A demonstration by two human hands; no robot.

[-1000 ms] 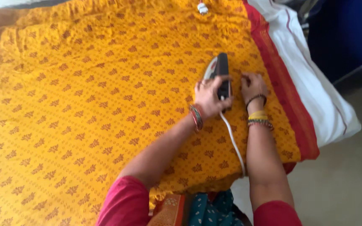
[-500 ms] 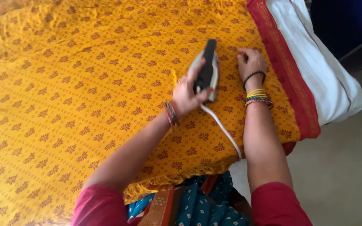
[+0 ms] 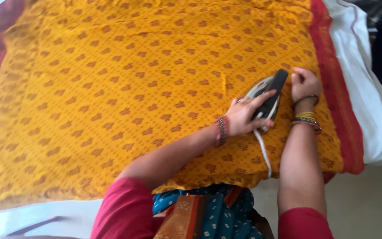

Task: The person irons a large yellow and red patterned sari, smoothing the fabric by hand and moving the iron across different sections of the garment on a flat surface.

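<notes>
A wide yellow cloth (image 3: 124,93) with small brown motifs and a red border lies spread flat over a padded surface. My left hand (image 3: 244,116) grips the black handle of a white electric iron (image 3: 268,95) that rests on the cloth near its right side. A white cord (image 3: 264,152) trails from the iron back toward me. My right hand (image 3: 304,84) presses flat on the cloth just to the right of the iron, fingers closed, beside the red border (image 3: 337,84). Both wrists wear bangles.
A white sheet (image 3: 368,88) shows under the cloth along the right edge, with bare floor (image 3: 368,199) beyond it. A strip of white padding (image 3: 32,217) shows at the near left. My teal and red clothing fills the bottom centre.
The iron and my left hand have shifted slightly along the cloth's right part. My right hand keeps its place next to the iron. The camera has moved, so the cloth sits differently in view.
</notes>
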